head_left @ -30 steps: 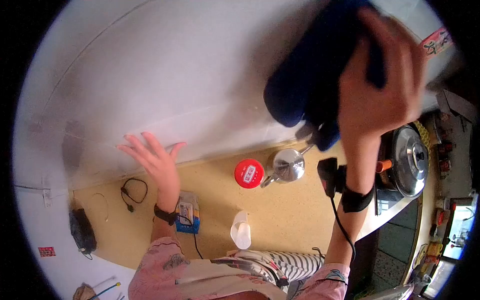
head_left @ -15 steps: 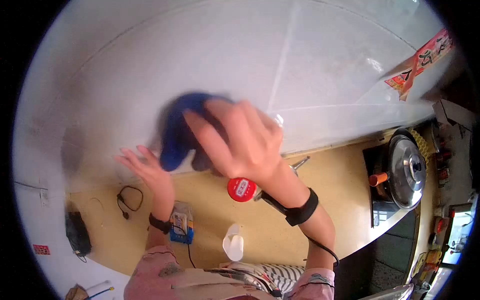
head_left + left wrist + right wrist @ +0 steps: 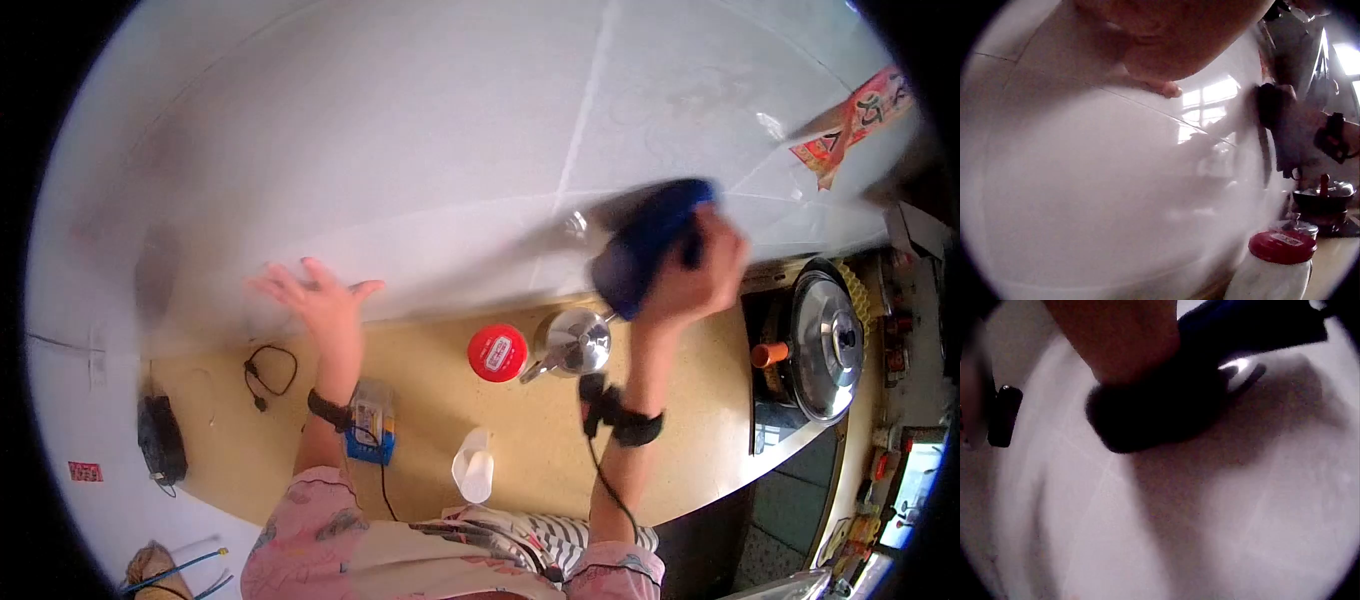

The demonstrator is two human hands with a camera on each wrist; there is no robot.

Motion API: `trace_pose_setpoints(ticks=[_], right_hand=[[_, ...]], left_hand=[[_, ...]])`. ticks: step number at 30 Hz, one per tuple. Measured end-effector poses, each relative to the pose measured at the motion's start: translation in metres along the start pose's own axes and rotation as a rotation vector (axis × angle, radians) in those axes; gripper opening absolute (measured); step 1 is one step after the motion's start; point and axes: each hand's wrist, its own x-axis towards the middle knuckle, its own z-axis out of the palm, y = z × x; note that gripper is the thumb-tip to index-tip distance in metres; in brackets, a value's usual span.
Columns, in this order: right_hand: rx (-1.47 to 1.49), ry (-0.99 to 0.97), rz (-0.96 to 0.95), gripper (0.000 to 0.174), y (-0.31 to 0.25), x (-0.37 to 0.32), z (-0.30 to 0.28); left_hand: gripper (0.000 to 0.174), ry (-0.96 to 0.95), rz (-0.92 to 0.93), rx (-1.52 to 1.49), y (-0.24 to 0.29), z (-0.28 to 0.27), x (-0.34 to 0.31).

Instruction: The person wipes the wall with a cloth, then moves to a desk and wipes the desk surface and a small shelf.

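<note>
the right hand [image 3: 700,272] is gripping a blue cloth [image 3: 638,250], blur obscuring its fingertips; the left hand [image 3: 328,308] is showing spread fingers near the wall [image 3: 420,130], contact indeterminable.

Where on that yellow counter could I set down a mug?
A broad bare stretch of counter lies between the kettle and the pot, though the right arm crosses its kettle side. Another patch lies between the black bag and the blue pack. Crowded: the red-lidded jar stands close beside the kettle.
</note>
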Motion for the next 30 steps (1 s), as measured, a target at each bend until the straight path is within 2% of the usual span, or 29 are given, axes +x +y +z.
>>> trace_pose_setpoints(ticks=[1,2,3,4,5,6,7,10,14,17,20,21,23,25,26,27,29,30], right_hand=[[0.057,-0.057,0.033,0.022,-0.016,-0.014,-0.001],[0.101,-0.308,-0.096,0.02,-0.039,-0.077,0.004],[0.159,-0.356,-0.09,0.02,-0.041,-0.076,0.001],[0.227,-0.488,-0.188,0.023,-0.056,-0.098,0.006],[0.271,-0.534,-0.262,0.021,-0.073,-0.114,0.011],[0.334,-0.58,-0.284,0.015,-0.093,-0.122,0.017],[0.346,-0.495,-0.342,0.009,-0.109,-0.128,0.026],[0.393,-0.53,-0.313,0.009,-0.129,-0.121,0.026],[0.307,-0.509,-0.296,0.019,-0.086,-0.113,0.013],[0.179,-0.488,-0.064,0.018,-0.03,-0.09,-0.002],[0.01,-0.289,0.165,0.019,0.02,-0.073,-0.005],[-0.037,-0.302,0.261,0.016,0.02,-0.064,-0.011],[-0.051,-0.27,0.214,0.018,0.021,-0.066,-0.011],[0.069,-0.259,0.118,0.019,0.01,-0.078,-0.002],[0.092,-0.269,0.012,0.02,0.001,-0.081,-0.002],[0.085,-0.315,-0.008,0.018,-0.009,-0.081,-0.003],[0.151,-0.288,0.111,0.017,-0.007,-0.081,-0.004],[0.132,-0.242,0.229,0.017,-0.002,-0.083,0.0]], left_hand=[[0.131,-0.032,0.007,0.024,0.0,0.002,0.0],[0.131,-0.016,0.009,0.022,-0.002,0.001,0.001],[0.131,-0.003,0.029,0.031,-0.002,0.004,0.0],[0.131,0.012,0.056,0.033,-0.002,0.007,-0.002],[0.131,0.023,0.065,0.028,-0.002,0.01,-0.006],[0.131,-0.01,0.042,0.038,-0.004,0.014,-0.009],[0.13,-0.042,0.021,0.044,-0.006,0.017,-0.009],[0.125,-0.022,0.064,0.014,-0.007,0.017,-0.01],[0.12,-0.028,0.07,-0.001,-0.006,0.017,-0.009],[0.118,-0.019,0.079,-0.05,-0.006,0.018,-0.007],[0.117,0.027,0.127,-0.065,-0.007,0.019,-0.008],[0.116,0.016,0.116,-0.062,-0.006,0.018,-0.008],[0.115,0.01,0.096,-0.057,-0.004,0.017,-0.007],[0.116,0.042,0.118,-0.042,-0.002,0.016,-0.005],[0.116,0.044,0.118,-0.042,-0.002,0.016,-0.005],[0.116,0.04,0.119,-0.037,-0.002,0.016,-0.005],[0.116,0.04,0.123,-0.027,-0.004,0.016,-0.006],[0.117,0.046,0.127,-0.025,-0.005,0.017,-0.006]])
